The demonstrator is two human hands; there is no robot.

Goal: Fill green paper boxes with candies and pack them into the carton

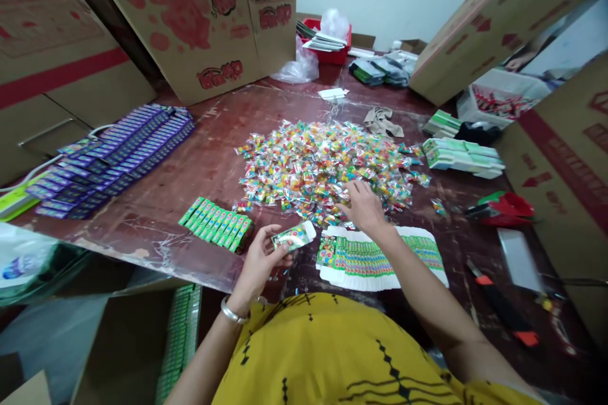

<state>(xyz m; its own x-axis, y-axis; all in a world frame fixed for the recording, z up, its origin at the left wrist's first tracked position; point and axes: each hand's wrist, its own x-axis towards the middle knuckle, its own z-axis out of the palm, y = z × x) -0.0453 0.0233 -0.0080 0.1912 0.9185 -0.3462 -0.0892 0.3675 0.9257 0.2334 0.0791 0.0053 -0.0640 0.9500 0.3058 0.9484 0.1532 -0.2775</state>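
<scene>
Even, cool indoor light, pale bright wall (380, 9), small glints on heaped candy packets (327, 164), deep shadow inside the low carton (123, 342), wide-angle stretching toward the sides, dark upper-right corner, softly blurred background.

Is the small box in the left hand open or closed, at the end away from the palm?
Open: a white flap sticks out from the small box, beyond the left hand. Its contents cannot be seen.
</scene>
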